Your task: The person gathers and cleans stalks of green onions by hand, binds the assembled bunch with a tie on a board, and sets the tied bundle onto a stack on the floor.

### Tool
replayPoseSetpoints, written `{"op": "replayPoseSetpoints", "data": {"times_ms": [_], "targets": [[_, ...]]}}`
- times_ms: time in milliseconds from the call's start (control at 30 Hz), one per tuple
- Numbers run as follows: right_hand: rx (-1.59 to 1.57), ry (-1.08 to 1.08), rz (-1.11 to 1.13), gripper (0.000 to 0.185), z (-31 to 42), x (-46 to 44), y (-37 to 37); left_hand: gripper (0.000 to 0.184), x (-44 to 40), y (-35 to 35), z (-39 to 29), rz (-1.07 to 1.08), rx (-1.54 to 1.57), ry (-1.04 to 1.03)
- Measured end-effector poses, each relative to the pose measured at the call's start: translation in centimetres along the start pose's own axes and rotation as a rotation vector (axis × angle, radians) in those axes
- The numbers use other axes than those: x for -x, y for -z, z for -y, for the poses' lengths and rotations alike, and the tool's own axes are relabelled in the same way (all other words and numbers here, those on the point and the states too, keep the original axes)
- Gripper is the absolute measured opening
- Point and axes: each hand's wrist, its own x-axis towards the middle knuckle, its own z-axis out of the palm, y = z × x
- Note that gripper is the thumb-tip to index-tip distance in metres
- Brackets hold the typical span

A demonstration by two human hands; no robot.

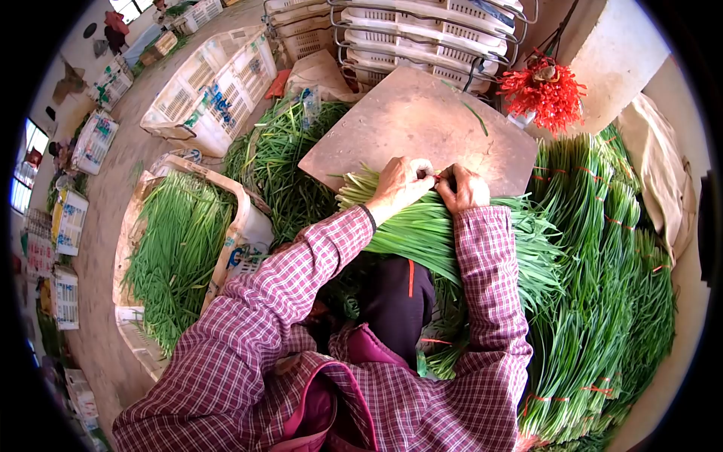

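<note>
A bunch of long green stalks (pixel 410 237) lies across the front edge of a worn square board (pixel 422 113), its pale ends to the left and leafy tips to the right. My left hand (pixel 403 183) and my right hand (pixel 462 187) meet on top of the bunch. The fingers of both are pinched on a small piece of red tie between them. Another red strip (pixel 411 277) hangs over my dark-clad knee.
Tied green bundles (pixel 580 286) are piled at the right. Loose greens (pixel 290 158) and a filled crate (pixel 239 197) stand left. Red ties (pixel 544 92) hang by the wall, near stacked crates (pixel 422 34). A person in red (pixel 116 29) is far back left.
</note>
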Motion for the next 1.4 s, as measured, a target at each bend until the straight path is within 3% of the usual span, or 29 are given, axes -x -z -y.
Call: {"op": "replayPoseSetpoints", "data": {"times_ms": [167, 300, 500, 767, 1000, 1033, 1100, 1233, 1400], "targets": [[-0.048, 0.019, -0.046, 0.009, 1.0, 0.2, 1.3, 0.014, 0.1, 0.0, -0.3, 0.039, -0.134, -0.013], [0.112, 0.366, -0.282, 0.010, 5.8, 2.2, 7.0, 0.019, 0.1, -0.2, 0.2, 0.013, -0.102, -0.057], [0.124, 0.516, 0.133, 0.024, 8.0, 9.6, 7.3, 0.021, 0.0, -0.7, 0.7, 0.018, -0.143, -0.044], [0.085, 0.551, 0.079, 0.015, 8.8, 9.9, 3.4, 0.018, 0.1, -0.6, 0.3, -0.010, -0.172, -0.062], [-0.072, 0.229, -0.318, 0.009, 8.4, 5.8, 2.3, 0.018, 0.1, -0.6, 0.2, -0.002, -0.147, -0.036], [0.057, 0.324, -0.305, 0.008, 9.0, 5.0, 3.5, 0.018, 0.1, -0.6, 0.4, -0.002, -0.144, -0.035], [-0.136, 0.016, -0.254, 0.011, 7.2, 4.2, 2.8, 0.015, 0.2, -0.7, 0.6, -0.055, -0.088, -0.084], [-0.028, -0.219, 0.007, 0.028, 5.0, 2.9, 2.9, 0.014, 0.9, -1.1, 0.4, -0.162, -0.119, -0.136], [0.092, -0.292, 0.204, 0.035, 4.3, 1.8, 3.2, 0.009, 1.8, -1.2, 0.2, -0.186, -0.107, -0.174]]}}
